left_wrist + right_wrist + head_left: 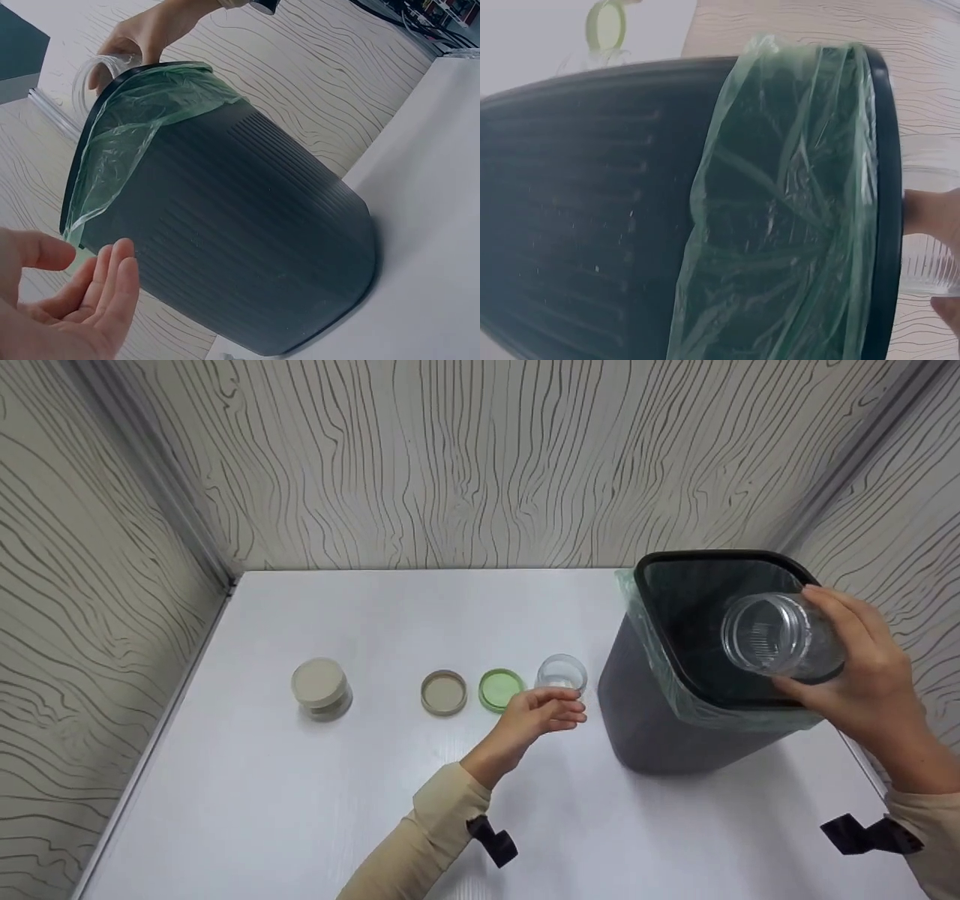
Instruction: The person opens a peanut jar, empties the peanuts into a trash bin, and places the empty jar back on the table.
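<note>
My right hand point(874, 675) grips a clear jar point(766, 634) by its sides, tipped over with its open mouth turned toward the left, above the opening of a dark bin point(664, 727). In the right wrist view the ribbed jar point(928, 255) shows beyond the bin's rim. My left hand point(529, 724) hovers over the table with relaxed fingers and nothing in its grasp. Just behind its fingertips is a clear round container point(562, 669), partly covered by them. A green lid point(501, 690) and a beige lid point(443, 693) lie to its left.
A light green bag point(112, 150) lines the bin and hangs over its rim. A jar with a beige lid point(319, 682) stands at the left of the white table point(262, 802). Patterned walls point(450, 465) enclose the back and sides.
</note>
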`<state>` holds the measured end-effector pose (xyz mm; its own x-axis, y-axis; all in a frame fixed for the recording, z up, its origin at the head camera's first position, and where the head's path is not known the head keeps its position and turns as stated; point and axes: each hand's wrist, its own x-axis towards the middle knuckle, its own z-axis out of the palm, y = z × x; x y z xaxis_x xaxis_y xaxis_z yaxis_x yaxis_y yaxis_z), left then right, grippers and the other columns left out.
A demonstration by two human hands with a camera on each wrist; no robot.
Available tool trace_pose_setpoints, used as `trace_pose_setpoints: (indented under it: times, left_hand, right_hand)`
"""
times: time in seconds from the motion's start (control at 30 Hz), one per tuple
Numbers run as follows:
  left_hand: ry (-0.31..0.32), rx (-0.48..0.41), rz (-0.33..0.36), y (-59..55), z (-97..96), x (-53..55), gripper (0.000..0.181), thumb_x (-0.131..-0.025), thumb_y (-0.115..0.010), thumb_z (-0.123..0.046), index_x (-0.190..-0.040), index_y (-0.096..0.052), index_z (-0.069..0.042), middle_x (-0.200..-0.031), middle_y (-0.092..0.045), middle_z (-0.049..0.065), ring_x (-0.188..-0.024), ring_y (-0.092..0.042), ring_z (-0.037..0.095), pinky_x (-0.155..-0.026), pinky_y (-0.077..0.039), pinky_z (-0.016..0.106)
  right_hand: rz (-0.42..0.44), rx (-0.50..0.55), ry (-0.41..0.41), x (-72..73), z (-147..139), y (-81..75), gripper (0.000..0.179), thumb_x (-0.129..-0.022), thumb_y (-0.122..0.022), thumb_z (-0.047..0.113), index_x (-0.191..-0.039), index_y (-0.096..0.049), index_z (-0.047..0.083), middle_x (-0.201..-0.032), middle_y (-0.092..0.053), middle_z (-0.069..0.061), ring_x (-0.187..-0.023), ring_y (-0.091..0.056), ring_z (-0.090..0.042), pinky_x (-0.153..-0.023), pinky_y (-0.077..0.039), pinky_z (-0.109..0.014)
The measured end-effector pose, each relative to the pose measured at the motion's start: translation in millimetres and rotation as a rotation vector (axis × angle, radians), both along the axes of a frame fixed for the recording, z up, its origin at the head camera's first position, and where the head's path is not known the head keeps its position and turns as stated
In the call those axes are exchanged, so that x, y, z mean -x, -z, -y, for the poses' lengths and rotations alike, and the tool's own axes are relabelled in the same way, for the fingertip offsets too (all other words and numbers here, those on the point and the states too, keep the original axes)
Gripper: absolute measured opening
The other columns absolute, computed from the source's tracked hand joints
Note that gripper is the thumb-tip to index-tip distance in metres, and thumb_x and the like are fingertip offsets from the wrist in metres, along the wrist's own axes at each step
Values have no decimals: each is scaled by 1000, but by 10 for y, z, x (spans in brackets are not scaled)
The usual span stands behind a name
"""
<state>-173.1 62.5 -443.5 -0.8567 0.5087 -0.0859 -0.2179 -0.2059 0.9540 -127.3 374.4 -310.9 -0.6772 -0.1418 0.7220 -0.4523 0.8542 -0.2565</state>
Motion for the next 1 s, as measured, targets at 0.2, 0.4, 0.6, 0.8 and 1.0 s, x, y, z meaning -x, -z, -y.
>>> trace_pose_setpoints:
  times: [0.2, 0.4, 0.6, 0.8, 1.0]
  left_hand:
    - [-37, 30, 9, 162, 117, -7, 32, -99, -48, -9, -123, -56, 10, -118, -63, 31, -94, -71, 12, -93, -59, 31]
    - [-92, 48, 53, 341, 235, -10, 31, -97, -45, -6, -121, -56, 10, -112, -67, 25, -88, -70, 8, -91, -59, 29]
    - [-134, 56, 82, 484, 340, -28, 33, -96, -42, -5, -122, -54, 10, -117, -65, 27, -89, -68, 6, -91, -59, 27]
    - [-161, 44, 128, 591, 437, -47, 36, -97, -39, -6, -126, -51, 12, -115, -67, 22, -90, -68, 7, -92, -58, 26]
    - [-174, 28, 172, 653, 503, -71, 38, -98, -38, -6, -128, -47, 15, -115, -67, 21, -92, -69, 7, -92, -58, 25]
  right_hand:
    - [36, 50, 20, -38, 52, -25, 90, -62, -84, 46, -133, -54, 1, -121, -57, -29, -119, -35, 20, -97, -26, 4]
    - [38, 87, 32, -54, 121, 4, 95, -40, -83, -4, -131, -55, 0, -127, -46, 30, -119, -36, 20, -97, -27, 3]
    - [45, 194, 44, -81, 205, 43, 94, -39, -86, -8, -128, -56, -5, -122, -46, 36, -113, -42, 18, -93, -31, 3]
    - [133, 445, 70, -131, 280, 50, 92, -42, -83, -21, -128, -56, -3, -111, -58, 24, -102, -55, 9, -89, -42, 1]
    - [218, 520, 157, -149, 323, 57, 90, -47, -83, -20, -128, -56, 5, -108, -59, 23, -97, -58, 10, -83, -44, 2]
